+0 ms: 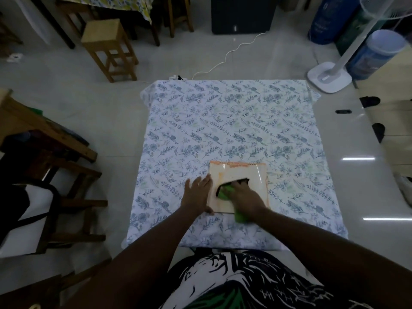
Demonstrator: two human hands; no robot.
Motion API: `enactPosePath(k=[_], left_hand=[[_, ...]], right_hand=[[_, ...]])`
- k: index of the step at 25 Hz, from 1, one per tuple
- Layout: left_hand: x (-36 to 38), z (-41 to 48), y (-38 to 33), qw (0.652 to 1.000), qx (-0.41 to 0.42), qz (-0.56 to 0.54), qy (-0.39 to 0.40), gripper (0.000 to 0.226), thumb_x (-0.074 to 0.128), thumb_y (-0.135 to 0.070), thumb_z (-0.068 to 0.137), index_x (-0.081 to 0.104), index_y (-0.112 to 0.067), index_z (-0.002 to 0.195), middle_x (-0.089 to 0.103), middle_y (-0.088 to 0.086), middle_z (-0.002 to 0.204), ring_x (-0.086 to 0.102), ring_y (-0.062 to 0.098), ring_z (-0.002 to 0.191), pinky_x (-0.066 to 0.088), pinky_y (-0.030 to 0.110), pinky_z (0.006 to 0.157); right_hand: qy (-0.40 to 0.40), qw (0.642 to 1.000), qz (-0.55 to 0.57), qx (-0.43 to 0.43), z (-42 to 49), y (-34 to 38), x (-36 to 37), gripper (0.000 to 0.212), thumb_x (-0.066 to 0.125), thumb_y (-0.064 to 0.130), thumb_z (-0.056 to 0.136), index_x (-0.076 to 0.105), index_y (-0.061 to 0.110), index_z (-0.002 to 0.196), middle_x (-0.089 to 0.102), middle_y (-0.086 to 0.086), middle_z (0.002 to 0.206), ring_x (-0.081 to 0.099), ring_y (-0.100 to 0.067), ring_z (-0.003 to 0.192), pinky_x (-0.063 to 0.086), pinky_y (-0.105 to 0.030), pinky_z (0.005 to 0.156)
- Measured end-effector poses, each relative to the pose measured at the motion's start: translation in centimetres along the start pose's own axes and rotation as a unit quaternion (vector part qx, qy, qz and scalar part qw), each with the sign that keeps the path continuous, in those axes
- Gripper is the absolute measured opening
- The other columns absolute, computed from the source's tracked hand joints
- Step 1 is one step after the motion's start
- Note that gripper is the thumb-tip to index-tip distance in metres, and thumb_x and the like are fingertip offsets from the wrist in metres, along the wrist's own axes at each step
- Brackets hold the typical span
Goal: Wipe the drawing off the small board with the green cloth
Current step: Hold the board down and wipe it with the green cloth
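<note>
The small white board (236,173) with an orange rim lies flat near the front middle of a table covered by a blue floral tablecloth (231,121). My right hand (244,194) presses the green cloth (225,194) onto the board's lower middle; a tail of the cloth hangs past the board's near edge. A dark patch shows on the board right beside my fingers. My left hand (197,192) lies flat with fingers spread against the board's left edge, touching it.
A wooden stool (109,47) stands on the floor at the far left, wooden furniture (49,152) at the left. A white fan base (327,78) sits off the table's far right corner. A white cable (225,59) trails beyond the far edge.
</note>
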State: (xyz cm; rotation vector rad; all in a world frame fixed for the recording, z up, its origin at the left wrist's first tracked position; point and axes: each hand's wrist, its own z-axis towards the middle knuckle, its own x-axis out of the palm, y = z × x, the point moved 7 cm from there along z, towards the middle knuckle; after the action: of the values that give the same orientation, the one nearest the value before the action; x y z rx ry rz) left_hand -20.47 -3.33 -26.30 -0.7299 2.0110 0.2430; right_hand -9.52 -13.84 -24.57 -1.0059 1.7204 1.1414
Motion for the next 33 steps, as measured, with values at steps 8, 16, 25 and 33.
enactPosePath(k=[8, 16, 25, 33], left_hand=[[0.1, -0.7, 1.2, 0.998, -0.048, -0.036, -0.012, 0.141, 0.076, -0.073, 0.053, 0.002, -0.011, 0.155, -0.003, 0.004, 0.166, -0.005, 0.035, 0.152, 0.007, 0.058, 0.122], [0.6, -1.2, 1.8, 0.994, -0.074, -0.080, -0.002, 0.144, 0.075, -0.072, 0.056, -0.008, -0.008, 0.155, -0.021, 0.010, 0.164, -0.018, 0.039, 0.149, 0.001, 0.060, 0.120], [0.7, -1.0, 2.0, 0.995, -0.066, -0.075, -0.005, 0.148, 0.071, -0.078, 0.052, -0.011, -0.009, 0.154, -0.024, 0.011, 0.162, -0.019, 0.040, 0.149, 0.002, 0.061, 0.120], [1.1, -1.0, 2.6, 0.995, -0.064, -0.075, -0.009, 0.143, 0.065, -0.082, 0.056, -0.009, -0.011, 0.155, -0.023, 0.014, 0.162, -0.019, 0.042, 0.149, 0.002, 0.061, 0.120]], right_hand=[[0.001, 1.000, 0.025, 0.001, 0.1, 2.6, 1.8, 0.055, 0.061, 0.016, 0.088, 0.045, 0.033, 0.138, 0.049, -0.005, 0.129, 0.051, -0.028, 0.107, 0.054, -0.038, 0.071], [-0.002, 0.993, 0.031, 0.111, 5.8, 0.3, -1.5, 0.075, 0.071, 0.008, 0.080, 0.040, 0.032, 0.144, 0.041, -0.007, 0.137, 0.044, -0.033, 0.117, 0.055, -0.046, 0.083], [0.029, 0.999, 0.012, -0.043, 1.4, 2.0, 1.1, 0.049, 0.054, 0.026, 0.095, 0.042, 0.038, 0.141, 0.048, -0.005, 0.132, 0.047, -0.029, 0.118, 0.056, -0.041, 0.083], [0.007, 0.999, 0.031, 0.025, 2.8, 3.8, 0.9, 0.064, 0.063, 0.017, 0.084, 0.041, 0.032, 0.142, 0.044, -0.009, 0.136, 0.046, -0.033, 0.113, 0.057, -0.045, 0.080]])
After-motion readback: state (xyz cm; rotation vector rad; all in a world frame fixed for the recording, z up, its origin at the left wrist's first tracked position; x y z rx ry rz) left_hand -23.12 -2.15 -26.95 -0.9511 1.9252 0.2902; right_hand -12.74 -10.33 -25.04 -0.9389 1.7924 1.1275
